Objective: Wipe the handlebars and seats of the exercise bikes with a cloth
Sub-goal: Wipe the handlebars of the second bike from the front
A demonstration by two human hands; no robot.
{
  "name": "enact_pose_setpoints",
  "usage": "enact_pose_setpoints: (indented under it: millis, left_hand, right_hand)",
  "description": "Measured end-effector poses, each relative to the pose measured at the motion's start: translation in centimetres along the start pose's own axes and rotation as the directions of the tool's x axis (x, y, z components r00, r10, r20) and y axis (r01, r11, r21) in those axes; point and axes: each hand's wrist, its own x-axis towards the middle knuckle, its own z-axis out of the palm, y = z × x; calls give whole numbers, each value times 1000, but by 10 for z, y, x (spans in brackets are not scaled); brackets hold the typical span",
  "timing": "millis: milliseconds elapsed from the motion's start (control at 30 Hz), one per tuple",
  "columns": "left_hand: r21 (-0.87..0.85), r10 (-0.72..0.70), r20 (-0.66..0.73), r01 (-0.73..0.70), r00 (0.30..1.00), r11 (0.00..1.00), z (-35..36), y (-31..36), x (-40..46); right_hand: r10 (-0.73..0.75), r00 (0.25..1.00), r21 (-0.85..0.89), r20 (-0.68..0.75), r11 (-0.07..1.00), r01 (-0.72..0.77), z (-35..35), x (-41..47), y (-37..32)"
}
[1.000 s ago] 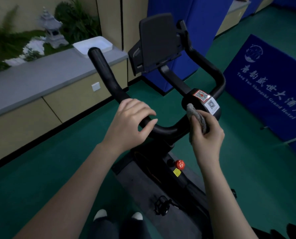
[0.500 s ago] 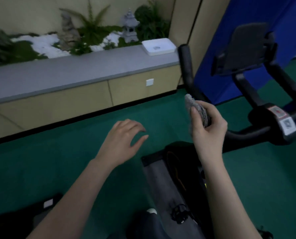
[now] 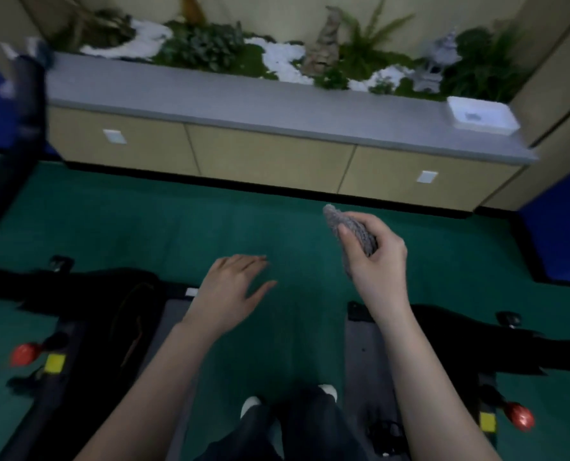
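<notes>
While the person stands on the green floor [image 3: 144, 227] between two exercise bikes, both hands hang in the air and touch neither bike.

Right hand [image 3: 375, 261]: raised, fingers and thumb curled round a bunched grey cloth [image 3: 350, 227], whose top end sticks out above the fingers.

Left hand [image 3: 232, 287]: lower, palm down, fingers loosely spread, holding nothing.

Left bike [image 3: 87, 327]: dark frame at the left edge, with a red knob [image 3: 24, 354] and a yellow label [image 3: 54, 363] beside it.

Right bike [image 3: 509, 347]: dark frame at the right edge, with its own red knob [image 3: 521, 419] and yellow label [image 3: 487, 421]. Handlebars and seats of both bikes are out of view or too blurred to tell.

Background: a long grey ledge [image 3: 243, 101] on beige cabinets, a white tray [image 3: 481, 118] at its right end, and plants with a small stone lantern [image 3: 434, 66] behind it.

Bottom centre: dark trouser legs and white shoe tips [image 3: 252, 404].
</notes>
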Motion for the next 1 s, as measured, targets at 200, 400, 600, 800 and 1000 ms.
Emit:
enact_pose_setpoints:
  millis: [200, 400, 600, 800, 1000]
  left_hand:
    - [-7, -235, -130, 236, 963, 972, -23, -43, -61]
    - [-54, -478, -261, 482, 839, 875, -37, -66, -112]
    - [-93, -705, -338, 723, 624, 684, -44, -67, -157]
    - [-116, -809, -368, 841, 458, 529, -46, -59, -183]
    - [-177, -883, -338, 899, 326, 400, -37, -57, -212]
  right_hand:
    - [-64, 974, 107, 215, 993, 42, 69, -9, -31]
    - [-122, 862, 168, 492, 985, 43, 134, -10, -52]
    - [-238, 670, 256, 704, 964, 73, 181, -13, -69]
    - [-297, 532, 275, 793, 954, 123, 209, -16, -75]
    - [-286, 428, 264, 858, 958, 112, 227, -30, -75]
